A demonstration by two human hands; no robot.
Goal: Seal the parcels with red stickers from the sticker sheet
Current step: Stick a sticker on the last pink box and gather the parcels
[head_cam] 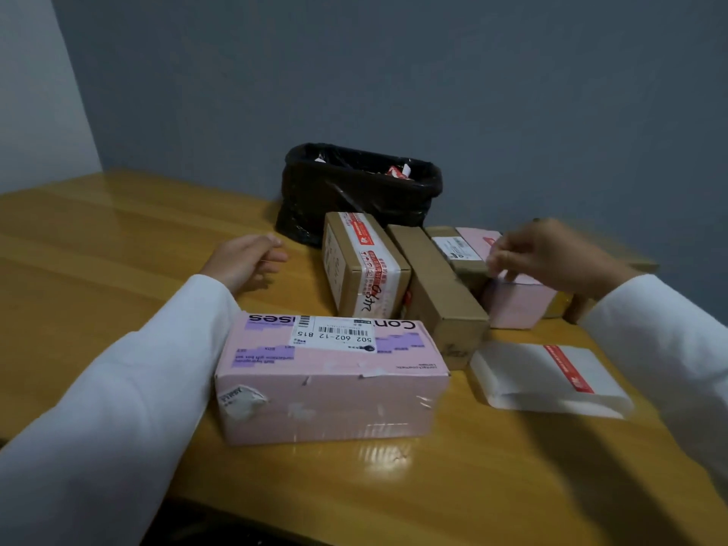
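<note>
Your left hand (246, 258) lies on the wooden table (98, 246) at the left, fingers loosely curled and relaxed, holding nothing; its white sleeve (118, 372) runs back toward you along the left end of the large pink parcel (331, 382). That parcel sits nearest you, a shipping label with a barcode on its top and clear tape across its near face. Behind it, farther off, a brown box with red-and-white tape (364, 266) stands just beside a plain brown box (437, 285), the two side by side and angled away from you. At the far edge, against the grey wall, a bin lined with a black bag (354, 187) holds scraps, some red; what they are is too small to tell. To the right, the sticker sheet (547, 376) lies flat on the table near you, mostly white with one red strip still on it. Beyond it your right hand (551, 258) hangs over the small pink parcel (516, 299), fingers bent downward with the tips at its top edge. Motion blur smears this hand, so you cannot tell whether it pinches a sticker or merely touches the box. The hand and its sleeve hide part of that parcel and the brown boxes behind it.
</note>
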